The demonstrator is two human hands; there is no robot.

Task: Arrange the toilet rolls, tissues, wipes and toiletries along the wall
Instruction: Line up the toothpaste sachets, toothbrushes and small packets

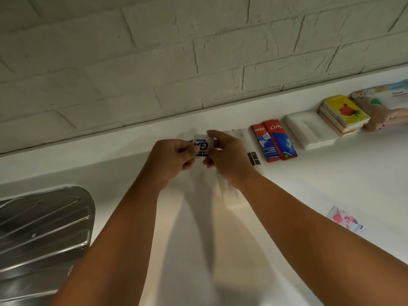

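Small white-and-blue sachet (202,146) is pinched betw. L hand (174,160) & R hand (229,157). Two red-and-blue toothpaste boxes (274,141) are laid nearby.

The 2 toothpaste boxes (274,141) read "gate" and "Colg", one "Maximum Cavity Protection"; the packet (202,146) perhaps "GA".

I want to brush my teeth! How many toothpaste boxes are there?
2. The left Colgate box and right Colgate box lie side by side on the counter. More may be hidden.

small blue-white packet (202,147) aloft, toothpaste boxes (280,140) flat, side by side
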